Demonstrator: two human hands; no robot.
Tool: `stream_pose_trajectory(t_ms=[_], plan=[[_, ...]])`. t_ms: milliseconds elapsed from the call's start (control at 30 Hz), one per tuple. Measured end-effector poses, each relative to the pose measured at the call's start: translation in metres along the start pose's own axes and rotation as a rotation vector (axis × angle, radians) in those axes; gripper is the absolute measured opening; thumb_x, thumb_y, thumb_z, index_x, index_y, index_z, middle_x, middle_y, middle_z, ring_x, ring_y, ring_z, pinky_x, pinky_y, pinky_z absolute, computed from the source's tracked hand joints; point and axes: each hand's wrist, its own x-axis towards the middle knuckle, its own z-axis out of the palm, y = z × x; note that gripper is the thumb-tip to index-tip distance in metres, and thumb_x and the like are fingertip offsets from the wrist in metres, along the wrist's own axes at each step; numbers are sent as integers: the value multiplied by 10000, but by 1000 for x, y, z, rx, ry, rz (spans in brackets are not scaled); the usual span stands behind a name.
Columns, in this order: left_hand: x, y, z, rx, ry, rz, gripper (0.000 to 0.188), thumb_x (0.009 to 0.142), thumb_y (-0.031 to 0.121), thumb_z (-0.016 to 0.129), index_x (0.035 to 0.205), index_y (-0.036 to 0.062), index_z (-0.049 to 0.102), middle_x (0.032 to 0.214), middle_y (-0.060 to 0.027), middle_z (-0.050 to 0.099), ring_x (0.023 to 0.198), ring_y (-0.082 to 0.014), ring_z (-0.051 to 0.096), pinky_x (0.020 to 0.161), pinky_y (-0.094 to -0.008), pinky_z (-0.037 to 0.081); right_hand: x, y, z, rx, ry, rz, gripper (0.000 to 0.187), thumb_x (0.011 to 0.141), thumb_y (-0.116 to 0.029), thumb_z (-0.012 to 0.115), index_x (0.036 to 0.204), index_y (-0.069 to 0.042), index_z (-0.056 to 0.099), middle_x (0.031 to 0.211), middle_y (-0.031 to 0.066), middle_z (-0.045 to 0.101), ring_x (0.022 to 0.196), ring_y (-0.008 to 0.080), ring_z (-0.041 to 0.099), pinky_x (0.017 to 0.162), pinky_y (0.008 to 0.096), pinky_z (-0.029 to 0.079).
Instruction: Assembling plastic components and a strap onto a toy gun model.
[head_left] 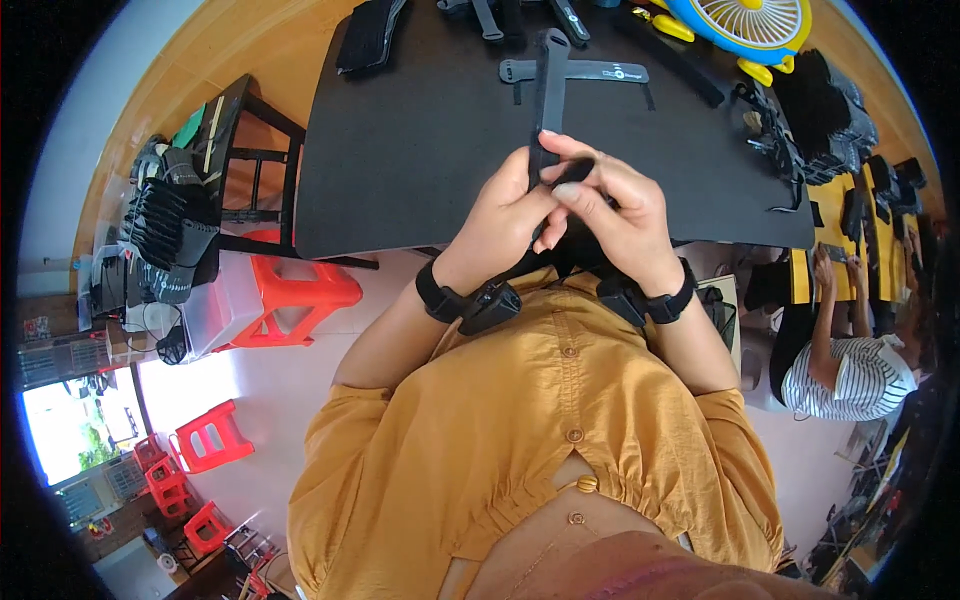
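Note:
Near the front edge of the black table, my two hands meet around a dark grey strap (551, 90) with a rounded, slotted end pointing away from me. My left hand (505, 215) is closed around its lower part. Beside it, my right hand (632, 205) pinches a black strip (575, 170) that curves between the fingers; whether it belongs to the same strap I cannot tell. A second grey strap (610, 71) with small white print lies crosswise behind the held one. The lower end of the held strap is hidden by my hands.
On the table (400, 170) are black straps (372, 35) at far left, a blue-yellow fan (745, 25), and a black stack (822, 110) at right. Red stools (290, 300) and a side table (235, 150) stand left. A person in stripes (845, 378) works at right.

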Motion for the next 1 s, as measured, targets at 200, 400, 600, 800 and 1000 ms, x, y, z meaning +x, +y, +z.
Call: stream_pose_trajectory(t_ms=[200, 400, 600, 800, 1000], plan=[[-11, 1, 6, -120, -96, -174, 279, 1033, 193, 497, 1249, 17, 479, 739, 20, 457, 622, -39, 432, 532, -195, 363, 5, -7, -2, 627, 369, 370, 207, 1023, -217, 529, 948, -41, 609, 960, 94, 708, 425, 22, 387, 416, 192, 365], [-28, -2, -13, 370, -84, -111, 257, 1049, 203, 457, 1224, 23, 513, 708, 44, 430, 598, -32, 378, 522, -198, 337, 21, 11, -74, 727, 513, 235, 255, 1031, -246, 504, 1020, -22, 625, 607, -35, 418, 487, 43, 337, 432, 193, 263], [-42, 21, -54, 554, 74, -169, 254, 1032, 255, 493, 1116, 32, 584, 659, 40, 462, 544, -43, 395, 497, -208, 330, -6, 18, -181, 805, 778, 128, 275, 1030, -306, 505, 1016, -38, 562, 686, 3, 464, 575, 87, 383, 506, 214, 317], [-30, 38, -128, 673, 277, -195, 315, 1035, 296, 473, 1146, 42, 621, 816, 0, 583, 735, -72, 505, 664, -223, 399, -15, -6, -171, 666, 805, 55, 237, 1015, -296, 544, 1022, -60, 553, 871, 52, 602, 650, 97, 499, 487, 209, 362], [0, 26, -136, 1563, 571, 486, 338, 967, 215, 557, 1254, 41, 586, 1244, -167, 588, 1200, -318, 542, 1027, -392, 408, -7, -20, -87, 496, 529, 206, 277, 1022, -359, 516, 999, -87, 565, 802, 21, 567, 608, 71, 546, 428, 157, 345]])
